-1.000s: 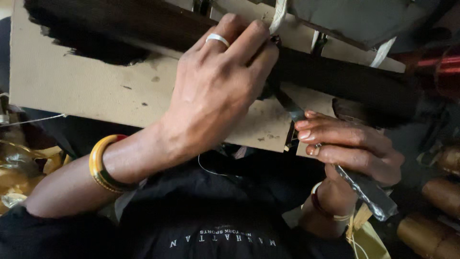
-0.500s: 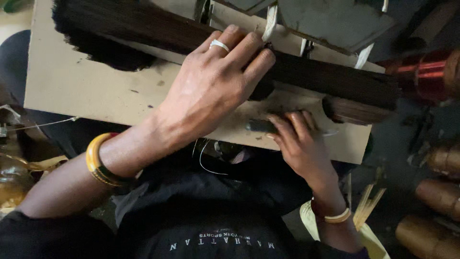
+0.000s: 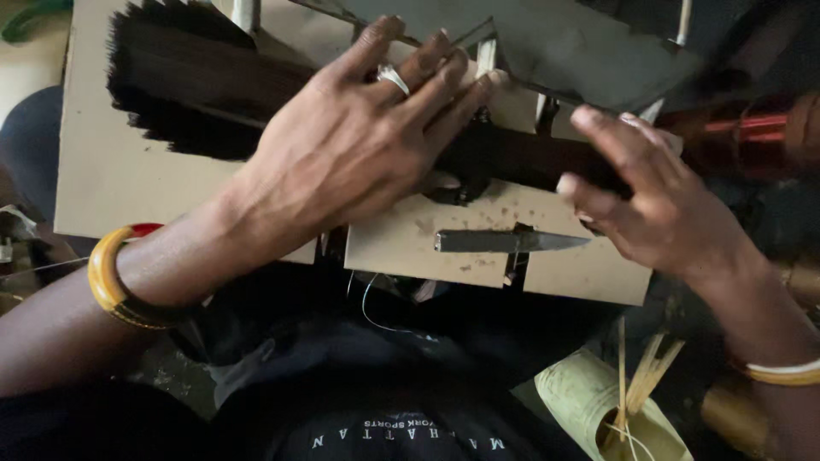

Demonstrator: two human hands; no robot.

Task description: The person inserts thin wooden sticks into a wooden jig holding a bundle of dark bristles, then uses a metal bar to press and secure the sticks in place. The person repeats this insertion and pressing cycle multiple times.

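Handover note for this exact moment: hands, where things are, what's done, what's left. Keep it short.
Left hand: flat, pressing down on the bundle of dark sticks; nothing gripped.
Right hand: open, fingers on the bundle's right end; holds nothing.
Knife: lying flat on the cardboard board, blade pointing right, just below the bundle and free of both hands.
Bundle lies across the board, frayed end at the left.
A rolled yellowish paper with thin pale sticks stands at lower right.
Done: knife set down, bundle held at both ends.
Left: cannot tell from this view whether any cutting remains.
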